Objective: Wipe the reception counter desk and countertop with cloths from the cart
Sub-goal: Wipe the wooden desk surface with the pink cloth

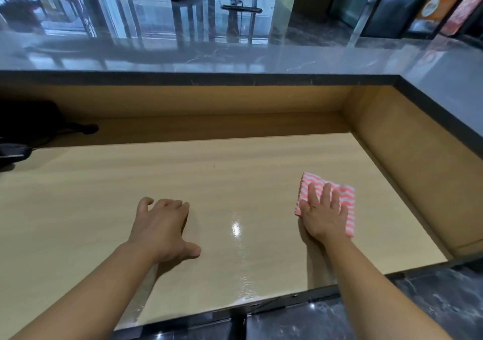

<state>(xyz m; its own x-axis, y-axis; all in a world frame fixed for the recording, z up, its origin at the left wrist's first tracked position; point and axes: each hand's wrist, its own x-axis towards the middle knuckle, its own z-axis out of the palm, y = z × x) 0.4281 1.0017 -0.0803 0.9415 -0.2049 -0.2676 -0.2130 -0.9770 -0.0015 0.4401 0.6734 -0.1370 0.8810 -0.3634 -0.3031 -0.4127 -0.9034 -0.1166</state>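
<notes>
Left hand (163, 228) is braced on the tabletop (104, 196), fingers curled and holding nothing, evidently for support. Farther right, the right hand (325, 215) is pressed flat, fingers spread, on the folded pink-striped cloth (313, 180), keeping it against the wood for wiping.

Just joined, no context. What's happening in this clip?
A person is wiping the lower wooden desk behind a reception counter. The right hand presses flat on a folded pink-and-white striped cloth near the desk's right end. The left hand rests on the bare wood, fingers curled, holding nothing. A wet sheen shows between the hands. The raised dark stone countertop lies beyond the desk.
</notes>
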